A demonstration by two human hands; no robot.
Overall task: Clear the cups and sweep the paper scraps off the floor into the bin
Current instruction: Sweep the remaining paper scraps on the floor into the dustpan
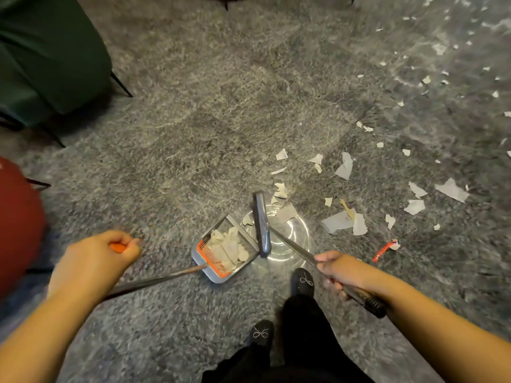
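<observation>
Left hand curled round orange dustpan handle, tilting dustpan, already holding crumpled paper, mouth toward the right to catch; right hand wrapped round broom shaft, head at pan's lip; paper scraps scattered right and far right on carpet; no bin or cups in view

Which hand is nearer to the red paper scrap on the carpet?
Right. The right hand grips the broom handle just left of the red paper scrap; the left hand is far across, beyond the dustpan.
</observation>
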